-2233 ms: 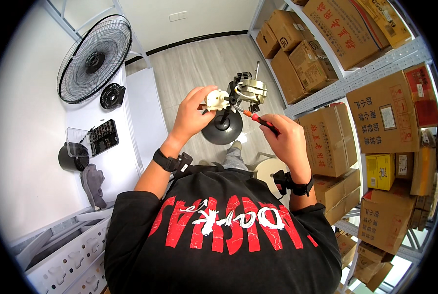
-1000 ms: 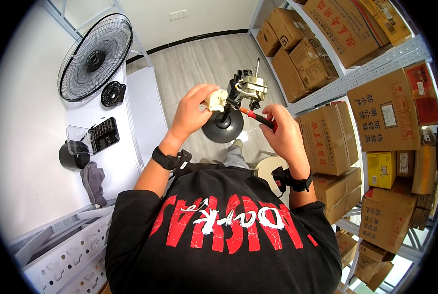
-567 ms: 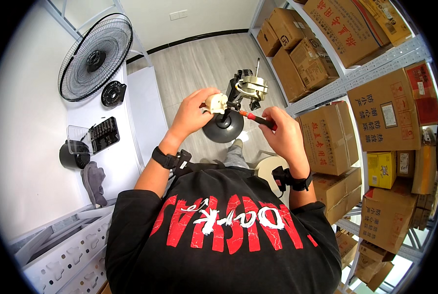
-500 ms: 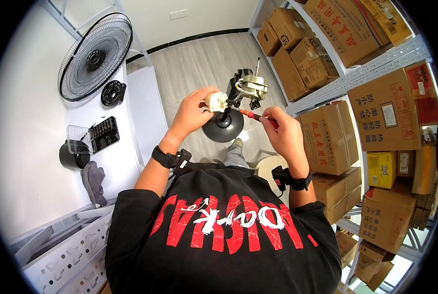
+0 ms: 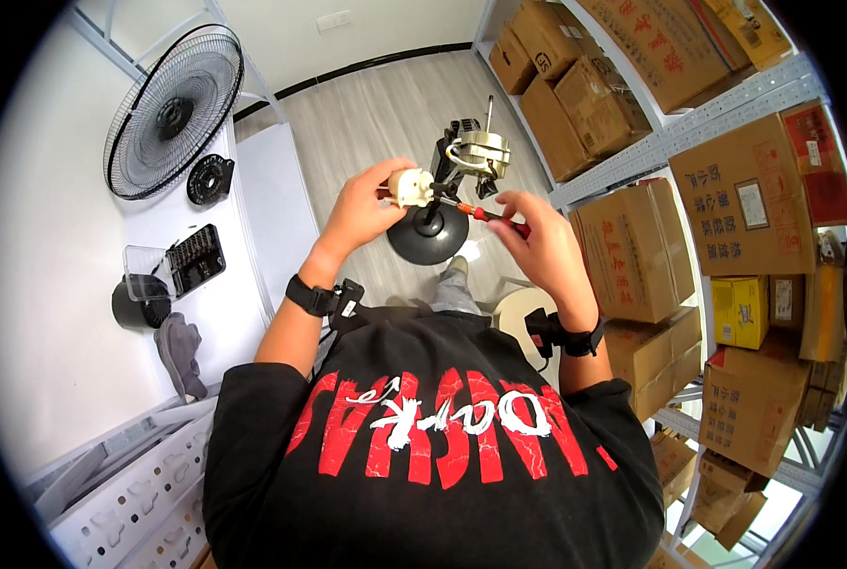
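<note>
My left hand [image 5: 365,207] is closed around a cream plastic housing [image 5: 410,188], beside the bare motor [image 5: 483,152] of a stand fan. A red-and-black screwdriver [image 5: 488,216] is in my right hand [image 5: 542,235], its shaft pointing left toward the housing. Whether its tip touches a screw is too small to tell. The fan motor has a thin upright shaft and pale wires, and is joined to a black bracket. Below it on the floor stands the round black fan base [image 5: 428,234].
On the white table [image 5: 239,242] at left lie a black fan grille [image 5: 172,119], a round black slotted part [image 5: 210,180], a screwdriver bit case [image 5: 196,258], a black cover [image 5: 141,302] and a grey glove [image 5: 181,356]. Shelves of cardboard boxes [image 5: 632,251] line the right. A round stool [image 5: 523,322] stands near me.
My right hand's fingers have shifted on the screwdriver handle, with the index finger raised and straighter. The whole view has tilted slightly; the housing stays in my left hand.
</note>
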Demonstrator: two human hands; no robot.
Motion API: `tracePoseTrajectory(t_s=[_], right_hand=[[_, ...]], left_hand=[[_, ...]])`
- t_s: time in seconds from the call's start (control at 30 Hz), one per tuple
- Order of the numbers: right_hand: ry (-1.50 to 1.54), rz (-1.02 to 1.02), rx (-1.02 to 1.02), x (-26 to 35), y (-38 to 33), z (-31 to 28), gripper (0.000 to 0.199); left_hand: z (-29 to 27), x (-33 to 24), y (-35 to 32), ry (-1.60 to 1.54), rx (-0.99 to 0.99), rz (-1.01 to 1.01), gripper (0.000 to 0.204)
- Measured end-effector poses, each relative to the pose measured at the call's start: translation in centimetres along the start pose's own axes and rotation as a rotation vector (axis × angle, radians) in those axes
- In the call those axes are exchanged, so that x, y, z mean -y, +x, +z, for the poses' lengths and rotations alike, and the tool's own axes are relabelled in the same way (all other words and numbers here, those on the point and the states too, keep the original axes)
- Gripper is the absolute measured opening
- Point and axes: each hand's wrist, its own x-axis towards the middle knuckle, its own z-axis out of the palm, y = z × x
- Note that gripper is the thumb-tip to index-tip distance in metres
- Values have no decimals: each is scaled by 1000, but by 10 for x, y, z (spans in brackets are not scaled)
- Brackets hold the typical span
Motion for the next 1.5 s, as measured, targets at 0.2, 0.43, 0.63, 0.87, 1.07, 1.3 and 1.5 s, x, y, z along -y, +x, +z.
tracePoseTrajectory(t_s=[0.2,0.43,0.63,0.87,1.07,1.3,1.5], right_hand=[[-50,-15,0,2,-1,-17,30],[-101,-2,-47,7,-3,-19,25],[-78,-53,-5,3,-5,-19,26],[30,34,-20,10,-5,-12,26],[-70,-65,-19,2,-4,-9,25],[-70,9,-28,6,-3,-4,26],[1,-42,-42,-7,-6,-1,27]], left_hand=[[2,-20,8,12,23,14,43],[7,-25,10,40,9,48,42],[5,-17,10,11,15,54,41],[3,-19,9,63,15,70,42],[-1,-25,7,128,7,97,43],[-1,-27,7,190,-5,128,42],[-1,-30,7,143,-22,95,43]])
